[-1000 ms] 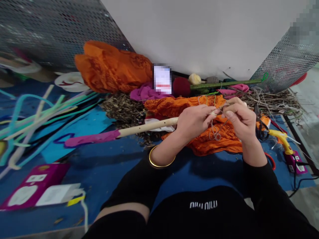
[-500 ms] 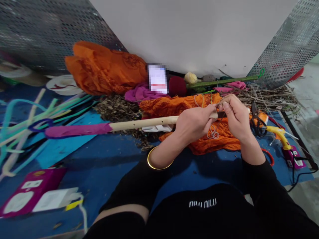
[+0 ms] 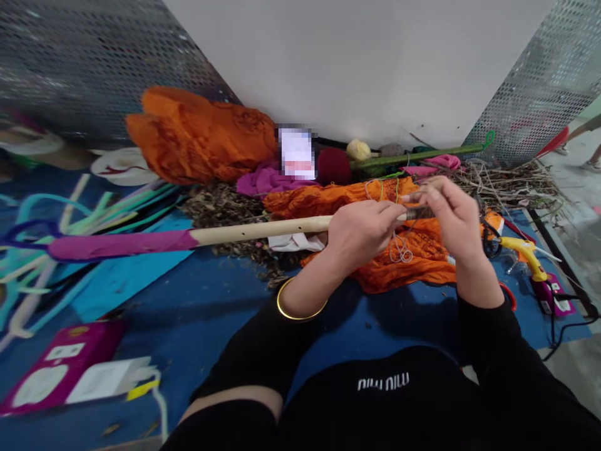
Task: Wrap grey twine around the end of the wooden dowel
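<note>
Here, a long pale stick [image 3: 263, 230] with pink cloth [image 3: 122, 244] around its left end is held up over the blue table [image 3: 225, 300], and the left hand [image 3: 360, 233] is closed tight around it near its right end. Next, the right hand [image 3: 453, 216] has bent fingers at the stick's dark tip, but I cannot tell if they pinch it, and orange cloth [image 3: 413, 272] lies below both hands, with a yellow glue gun [image 3: 524, 248] farther right.
</note>
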Demonstrator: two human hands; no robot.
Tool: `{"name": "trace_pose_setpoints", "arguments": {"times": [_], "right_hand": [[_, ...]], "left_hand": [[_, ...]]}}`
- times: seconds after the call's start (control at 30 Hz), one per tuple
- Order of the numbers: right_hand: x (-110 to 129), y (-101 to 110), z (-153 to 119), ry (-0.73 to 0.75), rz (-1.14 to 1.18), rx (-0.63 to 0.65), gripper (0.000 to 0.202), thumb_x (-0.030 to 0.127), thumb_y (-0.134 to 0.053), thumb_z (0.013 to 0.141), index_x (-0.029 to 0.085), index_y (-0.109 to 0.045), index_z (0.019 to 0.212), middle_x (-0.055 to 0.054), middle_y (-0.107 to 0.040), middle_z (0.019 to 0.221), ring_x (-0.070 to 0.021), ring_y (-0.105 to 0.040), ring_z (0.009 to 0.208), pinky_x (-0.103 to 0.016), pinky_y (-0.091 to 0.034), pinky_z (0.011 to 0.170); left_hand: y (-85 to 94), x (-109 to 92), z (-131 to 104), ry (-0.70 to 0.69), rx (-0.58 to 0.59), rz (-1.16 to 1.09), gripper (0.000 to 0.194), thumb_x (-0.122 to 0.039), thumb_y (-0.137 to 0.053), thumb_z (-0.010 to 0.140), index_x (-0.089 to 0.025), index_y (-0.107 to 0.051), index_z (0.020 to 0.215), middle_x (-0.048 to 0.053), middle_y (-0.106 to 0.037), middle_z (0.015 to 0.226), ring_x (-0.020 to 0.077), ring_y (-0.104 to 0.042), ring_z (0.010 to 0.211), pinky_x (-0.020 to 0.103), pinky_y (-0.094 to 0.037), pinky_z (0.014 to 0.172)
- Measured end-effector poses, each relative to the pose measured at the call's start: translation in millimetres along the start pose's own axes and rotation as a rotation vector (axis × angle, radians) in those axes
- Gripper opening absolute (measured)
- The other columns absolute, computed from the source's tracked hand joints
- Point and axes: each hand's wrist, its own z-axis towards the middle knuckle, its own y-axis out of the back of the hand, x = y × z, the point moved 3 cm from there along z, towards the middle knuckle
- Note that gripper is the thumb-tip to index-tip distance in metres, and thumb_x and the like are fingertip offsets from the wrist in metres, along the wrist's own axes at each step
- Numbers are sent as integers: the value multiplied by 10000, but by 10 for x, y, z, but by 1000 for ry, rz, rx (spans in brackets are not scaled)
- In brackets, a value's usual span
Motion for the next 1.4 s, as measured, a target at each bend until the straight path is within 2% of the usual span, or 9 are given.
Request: {"name": "trace_pose_setpoints", "arguments": {"times": [0.1, 0.27, 0.4, 0.47, 0.57, 0.7, 0.93, 1.2, 1.4], "right_hand": [[-10, 333, 16, -90, 131, -150, 382, 584, -563, 991, 245, -582, 817, 5, -638, 856, -87, -538, 557, -291, -518, 595], [-338, 839, 163, -233, 92, -442, 355, 569, -504, 983, 253, -552, 827, -7, -634, 868, -75, -358, 455, -285, -361, 446], [-609, 797, 250, -303, -485, -521, 280, 432, -551, 970, 200, -597, 820, -97, -685, 969, -169, -603, 710, -387, -528, 730], [-615, 689, 247, -265, -725, -454, 176, 325, -661, 899, 175, -637, 809, -155, -706, 1066, -251, -661, 928, -495, -513, 945], [-497, 569, 208, -127, -877, -373, 181, 309, -660, 899, 183, -684, 772, -130, -730, 1010, -270, -669, 970, -554, -478, 1050], [-404, 531, 203, -1, -445, -351, 151, 348, -762, 817, 219, -789, 891, -62, -756, 972, -237, -697, 970, -464, -554, 994], [-538, 362, 198, -348, 436, -174, 284, 389, -848, 750, 246, -815, 993, -32, -822, 1034, -184, -773, 939, -351, -633, 901], [-524, 160, 163, -394, 516, -265, 307, 450, -934, 672, 219, -791, 815, 9, -798, 822, -112, -734, 723, -241, -625, 693], [-517, 23, 164, -291, 501, -375, 494, 557, -902, 683, 195, -589, 561, 110, -421, 465, -13, -316, 381, -191, -351, 412]], "left_hand": [[59, 124, -4, 109, -12, -122, 269, -294, -546, 997, -229, -774, 1124, 51, -830, 1034, 195, -761, 857, 273, -515, 711], [120, 257, -4, 269, 22, -438, 223, -247, -665, 896, -213, -807, 1064, 30, -824, 912, 160, -724, 752, 248, -518, 691], [114, 266, 11, 372, -29, -737, 203, -263, -705, 858, -178, -810, 1009, 40, -824, 934, 158, -734, 781, 239, -565, 720], [121, 267, 18, 418, -67, -793, 220, -256, -706, 852, -160, -809, 1022, 50, -827, 947, 165, -746, 802, 245, -583, 741], [163, 278, 30, 476, -116, -786, 225, -261, -716, 850, -149, -807, 1024, 54, -828, 929, 165, -749, 770, 251, -591, 735], [246, 319, 49, 547, -145, -774, 227, -256, -719, 854, -152, -807, 1036, 56, -833, 956, 176, -765, 828, 249, -610, 770], [324, 424, 33, 586, -203, -707, 216, -231, -745, 847, -159, -811, 1039, 51, -829, 977, 180, -764, 872, 255, -621, 828], [293, 448, 29, 581, -206, -697, 205, -229, -753, 854, -165, -811, 1040, 53, -830, 974, 188, -766, 868, 271, -630, 824], [274, 392, 49, 575, -185, -718, 206, -220, -736, 850, -152, -810, 1029, 55, -830, 957, 182, -764, 853, 262, -617, 798]]}}
